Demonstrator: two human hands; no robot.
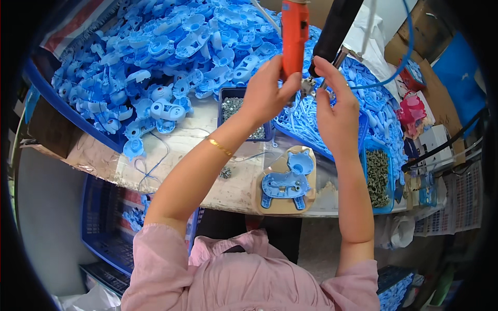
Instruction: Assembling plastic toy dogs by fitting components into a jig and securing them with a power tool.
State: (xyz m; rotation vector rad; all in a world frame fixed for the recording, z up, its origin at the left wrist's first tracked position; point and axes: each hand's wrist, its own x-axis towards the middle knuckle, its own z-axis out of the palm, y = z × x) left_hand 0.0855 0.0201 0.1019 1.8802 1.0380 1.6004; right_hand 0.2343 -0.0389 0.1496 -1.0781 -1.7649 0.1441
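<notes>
Both my hands are raised over the far side of the table. My left hand (267, 93) is closed round the lower part of an upright orange power screwdriver (294, 39). Beside it, the bent fingers of my right hand (338, 111) grip the lower end of a slanting black tool (336, 31), its kind unclear. Small metal parts (308, 87) show between the two hands; which tool they belong to is hard to make out. Below my hands, an animal-shaped blue plastic shell (284, 185) lies hollow side up in a tan fixture (306, 205) at the table's near edge.
A large heap of blue plastic shells (171, 46) covers the far left. Small screws fill a dark box (224, 96) and a light-blue tray (369, 207). Thin blue parts lie in a blue basket (363, 127). A blue hose (407, 46) curves down at right. Below stands a blue crate (101, 223).
</notes>
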